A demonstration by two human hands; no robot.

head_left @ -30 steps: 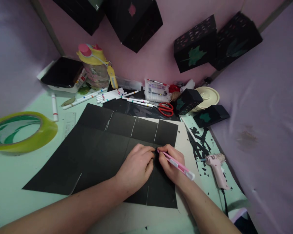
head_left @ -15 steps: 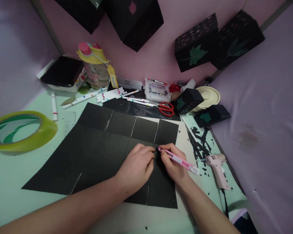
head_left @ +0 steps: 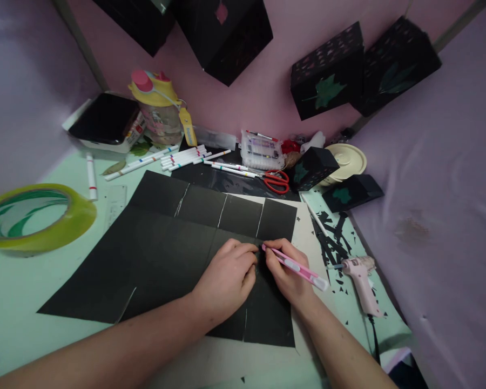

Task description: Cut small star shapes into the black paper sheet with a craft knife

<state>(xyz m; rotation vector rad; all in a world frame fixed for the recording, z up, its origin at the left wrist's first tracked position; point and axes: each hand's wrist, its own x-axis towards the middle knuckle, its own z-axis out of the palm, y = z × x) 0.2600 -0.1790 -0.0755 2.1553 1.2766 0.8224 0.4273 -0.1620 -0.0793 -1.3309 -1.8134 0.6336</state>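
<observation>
Pressing the black card flat, the left hand hasn't budged; the right hand, fingers pinching the pink craft knife, has tilted it lower, tip still planted.

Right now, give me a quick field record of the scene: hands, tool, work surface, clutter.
left hand: pressed flat on the large black paper sheet, beside the right hand
right hand: fingers gripping a slim pink craft knife, tip down on the sheet
sheet: flat on the pale green table, pale score lines across it
right side: pink glue gun among black paper scraps
far edge: red-handled scissors, white marker pens
left edge: green tape roll
</observation>
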